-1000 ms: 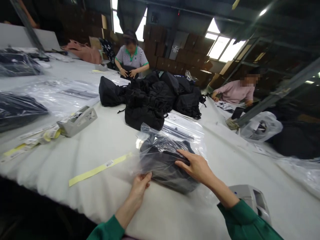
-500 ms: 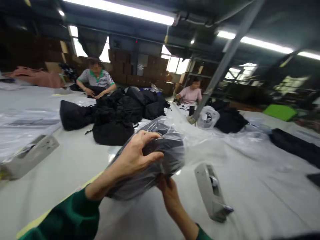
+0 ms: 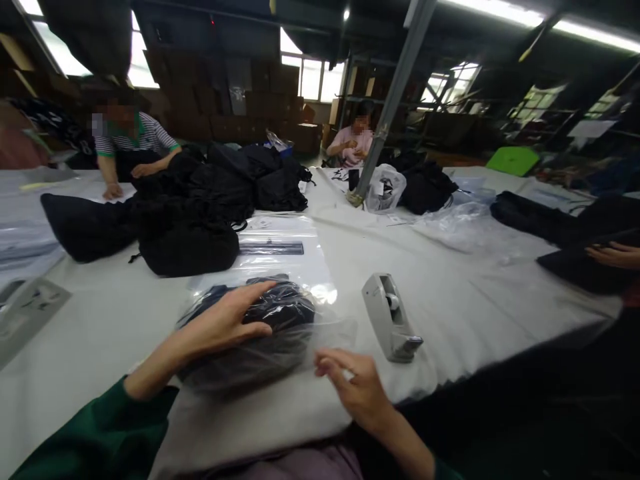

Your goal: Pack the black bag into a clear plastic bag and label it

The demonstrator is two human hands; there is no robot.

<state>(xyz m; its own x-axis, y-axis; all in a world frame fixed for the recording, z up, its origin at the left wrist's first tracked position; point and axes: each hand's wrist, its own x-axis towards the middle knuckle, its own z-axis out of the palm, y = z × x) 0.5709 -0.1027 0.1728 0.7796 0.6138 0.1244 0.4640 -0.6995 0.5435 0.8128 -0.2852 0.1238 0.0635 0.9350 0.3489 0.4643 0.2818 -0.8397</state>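
Note:
A clear plastic bag with black fabric inside [image 3: 285, 310] lies on the white-covered table at the near middle. My left hand [image 3: 225, 320] rests on top of it, thumb and fingers apart. Just beyond the bag's right end is my right hand [image 3: 353, 383], its fingers curled together above the table; whether a bit of plastic is between them is too small to make out. A grey tape dispenser [image 3: 393, 320] stands to the right of the bag. Flat clear bags with a dark printed strip [image 3: 280, 249] lie behind it.
Black drawstring bags [image 3: 190, 227] are heaped at the back left, with a person in a striped shirt behind. Another dispenser [image 3: 30, 313] sits at the left edge. A metal post [image 3: 390, 113] rises at the back. At the right, a person's hand [image 3: 615, 255] touches black fabric.
The bagged black fabric has come down onto the table. My right hand has moved from under it to its right side. The view has turned right and down.

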